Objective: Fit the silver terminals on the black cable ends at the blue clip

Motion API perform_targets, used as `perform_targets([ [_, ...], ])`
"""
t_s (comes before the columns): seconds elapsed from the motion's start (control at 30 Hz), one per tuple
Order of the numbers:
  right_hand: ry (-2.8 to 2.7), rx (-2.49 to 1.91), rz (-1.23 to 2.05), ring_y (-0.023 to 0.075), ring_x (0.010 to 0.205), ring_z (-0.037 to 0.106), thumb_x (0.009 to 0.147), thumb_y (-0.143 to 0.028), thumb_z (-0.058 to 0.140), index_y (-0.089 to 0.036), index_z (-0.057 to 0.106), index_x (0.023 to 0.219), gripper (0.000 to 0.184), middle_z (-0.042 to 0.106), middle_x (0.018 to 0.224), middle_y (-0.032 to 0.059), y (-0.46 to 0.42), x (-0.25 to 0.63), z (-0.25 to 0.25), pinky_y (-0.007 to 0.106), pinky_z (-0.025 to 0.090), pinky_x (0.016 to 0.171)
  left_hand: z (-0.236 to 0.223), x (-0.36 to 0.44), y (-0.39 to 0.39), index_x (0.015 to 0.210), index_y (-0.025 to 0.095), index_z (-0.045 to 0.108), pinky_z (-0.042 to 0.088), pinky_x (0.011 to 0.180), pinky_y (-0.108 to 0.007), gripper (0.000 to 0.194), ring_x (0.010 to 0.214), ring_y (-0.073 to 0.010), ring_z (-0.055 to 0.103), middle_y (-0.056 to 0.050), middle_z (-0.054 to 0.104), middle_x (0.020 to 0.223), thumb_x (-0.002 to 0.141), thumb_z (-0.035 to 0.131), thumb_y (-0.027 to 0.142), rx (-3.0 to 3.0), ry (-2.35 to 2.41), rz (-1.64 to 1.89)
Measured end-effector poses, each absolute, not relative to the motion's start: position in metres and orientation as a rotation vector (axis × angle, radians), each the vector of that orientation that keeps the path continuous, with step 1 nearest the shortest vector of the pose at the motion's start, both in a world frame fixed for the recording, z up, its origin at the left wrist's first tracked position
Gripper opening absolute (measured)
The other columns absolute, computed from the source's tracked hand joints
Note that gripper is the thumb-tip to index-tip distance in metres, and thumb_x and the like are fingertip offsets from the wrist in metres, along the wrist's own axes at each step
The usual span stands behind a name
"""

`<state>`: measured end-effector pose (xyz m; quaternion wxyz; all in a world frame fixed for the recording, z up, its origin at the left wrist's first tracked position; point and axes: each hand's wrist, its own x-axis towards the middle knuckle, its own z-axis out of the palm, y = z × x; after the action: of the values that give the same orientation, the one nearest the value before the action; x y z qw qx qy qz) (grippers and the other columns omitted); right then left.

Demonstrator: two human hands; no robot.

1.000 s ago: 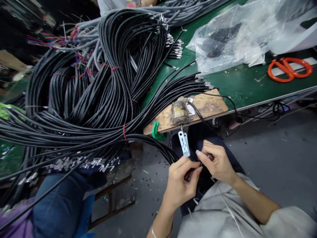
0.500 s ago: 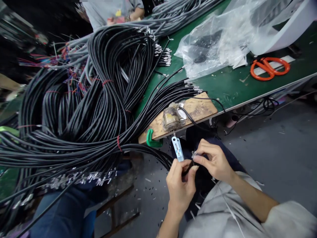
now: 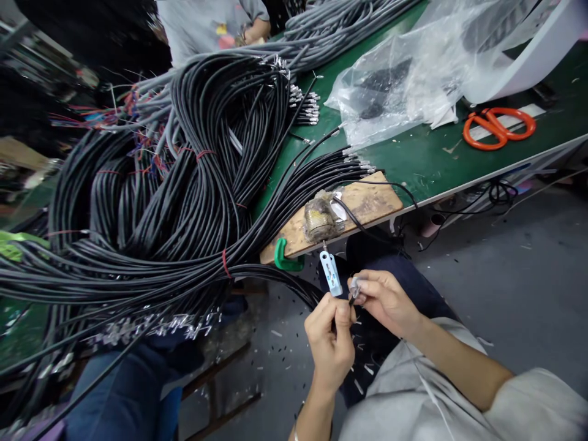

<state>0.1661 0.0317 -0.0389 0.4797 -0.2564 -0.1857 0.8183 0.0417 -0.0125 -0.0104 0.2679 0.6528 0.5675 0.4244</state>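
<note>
Pinched in my left hand point(image 3: 328, 340) is a black cable, its end pointing up past the fingertips. My right hand point(image 3: 388, 300), fingers closed, grips the pale, silvery tip of that cable end point(image 3: 353, 296). Whether the tip is bare wire or foil I cannot make out. Just above my left fingers hangs a light blue clothes peg point(image 3: 331, 274), joined to the shaft of a small motor-like cylinder point(image 3: 319, 218). This cylinder is stuck onto a wooden board point(image 3: 367, 195) at the table edge, with a green clamp point(image 3: 285, 257) beside it.
Large bundles of black cables point(image 3: 197, 184), tied with red bands, cover the left of the green table point(image 3: 427, 159). Orange-handled scissors point(image 3: 498, 128) and a clear plastic bag point(image 3: 390, 92) lie to the right. Across the table is another person point(image 3: 206, 27). Scraps litter the floor point(image 3: 275, 367).
My right hand has shifted from the dark cable to its end, where a silvery tip now shows. My left hand has turned more upright. The view has swung slightly.
</note>
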Motion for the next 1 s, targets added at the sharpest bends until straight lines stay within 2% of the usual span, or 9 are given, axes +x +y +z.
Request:
perform_targets([
  [0.13,-0.993,-0.668,1.698,0.0139,0.075,0.053,0.078,-0.028,0.072,-0.017,0.070,0.086,0.014,0.060,0.085,0.0042,0.032,0.171,-0.032,0.026,0.043,0.067,-0.005,0.038,-0.012,0.054,0.017,0.038,0.028,0.049,-0.024,0.045,0.048,-0.0091,0.038,0.003,0.036,0.053,0.098,0.038,0.023,1.655,1.507,1.081],
  [0.33,-0.995,-0.823,1.481,0.0126,0.059,0.049,0.083,-0.028,0.066,-0.017,0.058,0.070,0.018,0.052,0.067,-0.0004,0.022,0.159,-0.031,0.025,0.041,0.053,-0.012,0.037,-0.015,0.063,0.016,0.059,0.032,0.048,-0.023,0.030,0.049,-0.0097,0.044,0.002,0.047,0.056,0.091,0.056,0.026,1.588,1.487,1.156],
  [0.47,-1.252,-0.842,0.847,0.0167,0.071,0.051,0.084,-0.018,0.062,-0.018,0.062,0.076,0.008,0.058,0.076,0.0044,0.017,0.158,-0.034,0.031,0.044,0.066,-0.013,0.031,-0.016,0.066,0.015,0.064,0.032,0.047,-0.022,0.023,0.048,-0.0090,0.044,0.002,0.049,0.056,0.087,0.062,0.024,1.519,1.476,1.136],
  [0.5,-1.293,-0.807,0.811,0.0171,0.073,0.051,0.085,-0.018,0.061,-0.018,0.062,0.077,0.008,0.058,0.078,0.0050,0.018,0.160,-0.034,0.032,0.044,0.068,-0.013,0.029,-0.015,0.069,0.016,0.066,0.032,0.047,-0.022,0.022,0.048,-0.0090,0.045,0.002,0.051,0.057,0.089,0.060,0.023,1.508,1.453,1.116],
  [0.57,-1.299,-0.733,1.093,0.0156,0.071,0.050,0.088,-0.026,0.058,-0.017,0.058,0.078,0.013,0.054,0.077,0.0042,0.023,0.166,-0.031,0.030,0.044,0.065,-0.010,0.024,-0.012,0.075,0.016,0.069,0.034,0.050,-0.022,0.020,0.051,-0.0098,0.048,0.000,0.055,0.061,0.091,0.057,0.022,1.508,1.379,1.107],
  [0.67,-1.225,-0.590,1.834,0.0110,0.060,0.044,0.088,-0.046,0.057,-0.017,0.052,0.081,0.031,0.045,0.070,-0.0010,0.034,0.177,-0.024,0.024,0.039,0.054,-0.004,0.020,-0.006,0.078,0.017,0.069,0.037,0.055,-0.023,0.013,0.060,-0.0118,0.051,-0.001,0.058,0.066,0.088,0.062,0.022,1.535,1.280,1.168],
  [0.73,-1.310,-0.582,2.060,0.0096,0.059,0.039,0.085,-0.052,0.058,-0.016,0.050,0.081,0.037,0.042,0.068,-0.0030,0.043,0.185,-0.018,0.022,0.036,0.053,-0.002,0.018,-0.003,0.075,0.018,0.067,0.037,0.056,-0.022,0.011,0.063,-0.0119,0.051,0.000,0.056,0.068,0.085,0.065,0.022,1.527,1.258,1.174],
  [0.87,-1.595,-0.864,1.886,0.0095,0.060,0.037,0.086,-0.043,0.058,-0.015,0.053,0.081,0.030,0.042,0.067,-0.0038,0.063,0.195,-0.010,0.022,0.034,0.055,0.002,0.015,-0.005,0.072,0.018,0.065,0.034,0.056,-0.022,0.010,0.064,-0.0112,0.048,0.001,0.052,0.068,0.082,0.068,0.019,1.484,1.303,1.166],
  [1.0,-1.498,-0.922,1.677,0.0106,0.065,0.042,0.087,-0.047,0.058,-0.015,0.057,0.078,0.033,0.048,0.069,-0.0025,0.081,0.186,-0.006,0.023,0.037,0.060,0.002,0.012,-0.011,0.074,0.019,0.066,0.035,0.058,-0.022,0.007,0.066,-0.0119,0.047,0.001,0.052,0.068,0.080,0.070,0.018,1.456,1.289,1.247],
])
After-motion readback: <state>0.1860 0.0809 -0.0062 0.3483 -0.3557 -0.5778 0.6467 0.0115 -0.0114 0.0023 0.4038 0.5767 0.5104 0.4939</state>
